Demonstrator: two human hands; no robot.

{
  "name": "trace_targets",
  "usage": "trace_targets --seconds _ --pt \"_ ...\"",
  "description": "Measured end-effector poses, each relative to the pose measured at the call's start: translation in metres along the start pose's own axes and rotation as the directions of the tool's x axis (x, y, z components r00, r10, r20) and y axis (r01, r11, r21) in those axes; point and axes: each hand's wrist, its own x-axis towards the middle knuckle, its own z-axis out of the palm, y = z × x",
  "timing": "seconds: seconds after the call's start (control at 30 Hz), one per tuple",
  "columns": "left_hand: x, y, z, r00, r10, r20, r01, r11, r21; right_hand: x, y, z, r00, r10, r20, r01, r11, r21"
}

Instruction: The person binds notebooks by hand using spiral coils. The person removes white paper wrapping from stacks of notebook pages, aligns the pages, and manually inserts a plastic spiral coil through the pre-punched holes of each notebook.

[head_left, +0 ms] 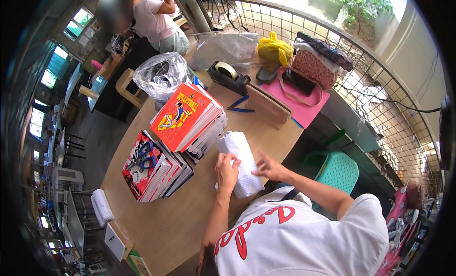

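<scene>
Head view: we look down on a light wooden tabletop [166, 228], where a white ribbed bundle [241, 162] lies near the edge closest to our body, between our two hands. We cannot tell whether it is cloth or some other soft sheet. Our left hand [228, 170] rests on the bundle's left side with its fingers bent over the top; we cannot tell whether it grips or only presses. Our right hand [269, 169] is at the bundle's right edge, partly open with the index finger stretched out, and it seems to have hold of nothing.

To the left of the bundle we have a tall stack of notebooks with an orange cover [183, 117] on top. Just beside it, nearer our left, is a second stack with a red, black and white cover [130, 155], and blue-handled scissors [141, 158] lie on it. Behind the orange stack is a clear plastic bag [159, 79].

Farther back, a black tape dispenser [229, 79] stands near blue-handled pliers [243, 110] and a brown case [268, 105]. To their right, a dark phone [298, 81] and a tan strap rest on a pink folder [306, 107], with a yellow bag [275, 49] behind. A green plastic stool [336, 174] stands beyond our right arm.
</scene>
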Motion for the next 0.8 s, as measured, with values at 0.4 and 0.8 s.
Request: trace_targets --seconds 0.4,0.8 --pt "-0.044 0.017 0.010 0.894 0.423 0.148 -0.395 0.900 -0.184 0.130 -0.063 -0.011 0.947 0.010 -0.320 -0.092 0.965 -0.244" --pt "-0.162 -0.078 -0.021 0.827 -0.296 0.479 0.304 0.951 0.062 0.130 -0.047 -0.002 0.842 -0.022 -0.540 -0.068 0.987 -0.146"
